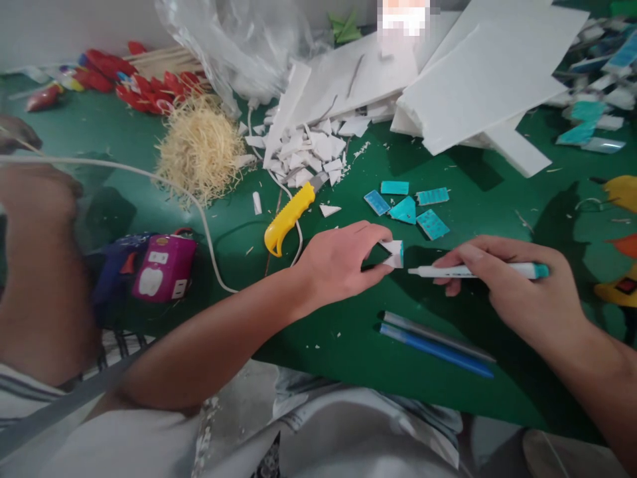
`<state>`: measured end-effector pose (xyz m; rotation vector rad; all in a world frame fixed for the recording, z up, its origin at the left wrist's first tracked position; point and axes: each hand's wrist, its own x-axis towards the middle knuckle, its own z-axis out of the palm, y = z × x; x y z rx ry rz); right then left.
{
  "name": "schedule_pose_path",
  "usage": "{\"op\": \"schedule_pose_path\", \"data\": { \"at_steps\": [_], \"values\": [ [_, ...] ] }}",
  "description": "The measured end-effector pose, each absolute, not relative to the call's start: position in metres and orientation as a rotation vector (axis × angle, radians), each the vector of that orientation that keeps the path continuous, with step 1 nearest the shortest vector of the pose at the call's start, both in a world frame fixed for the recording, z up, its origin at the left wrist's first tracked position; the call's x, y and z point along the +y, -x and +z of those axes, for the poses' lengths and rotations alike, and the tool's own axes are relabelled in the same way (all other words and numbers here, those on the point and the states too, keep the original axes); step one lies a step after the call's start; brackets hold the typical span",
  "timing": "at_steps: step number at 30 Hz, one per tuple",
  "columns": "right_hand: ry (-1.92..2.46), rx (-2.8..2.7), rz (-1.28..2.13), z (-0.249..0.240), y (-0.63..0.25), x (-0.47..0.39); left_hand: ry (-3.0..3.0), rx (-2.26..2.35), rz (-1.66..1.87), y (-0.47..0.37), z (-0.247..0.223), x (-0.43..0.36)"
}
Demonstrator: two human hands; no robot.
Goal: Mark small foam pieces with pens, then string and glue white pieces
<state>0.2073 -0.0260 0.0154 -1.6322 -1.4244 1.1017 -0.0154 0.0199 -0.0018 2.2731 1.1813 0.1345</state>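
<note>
Between thumb and fingertips, my left hand (343,262) grips a small white foam piece (395,253) with teal on its right edge. A white marker (460,272) with a teal end is in my right hand (532,285), its tip pointing left, close to the foam piece with a small gap between them. Just beyond lie several small pieces coloured teal and blue, one a teal triangle (403,210). A blue pen (438,350) and a grey pen (438,336) lie side by side below my hands.
A yellow cutter (290,218) with its blade out lies beside white foam scraps (308,153). White foam sheets (482,79), straw-coloured shreds (200,149) and a plastic bag (259,46) stand behind. A white cable (199,206) crosses left, near a magenta box (166,267) and another person's arm (42,265).
</note>
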Motion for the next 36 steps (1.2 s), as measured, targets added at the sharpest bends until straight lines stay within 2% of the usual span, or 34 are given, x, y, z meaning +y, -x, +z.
{"op": "schedule_pose_path", "data": {
  "at_steps": [4, 24, 36],
  "values": [
    [1.626, -1.440, 1.023, 0.0143, -0.2074, -0.0266, -2.255, 1.175, 0.121, 0.0159, -0.0002, 0.0203],
    [1.607, -1.391, 1.138, 0.0114, -0.2070, -0.0275, -2.214, 1.170, 0.167, 0.0158, 0.0006, 0.0193],
    [1.588, -1.395, 1.086, 0.0108, -0.2093, -0.0280, -2.202, 1.181, 0.197, 0.0147, 0.0006, 0.0179]
  ]
}}
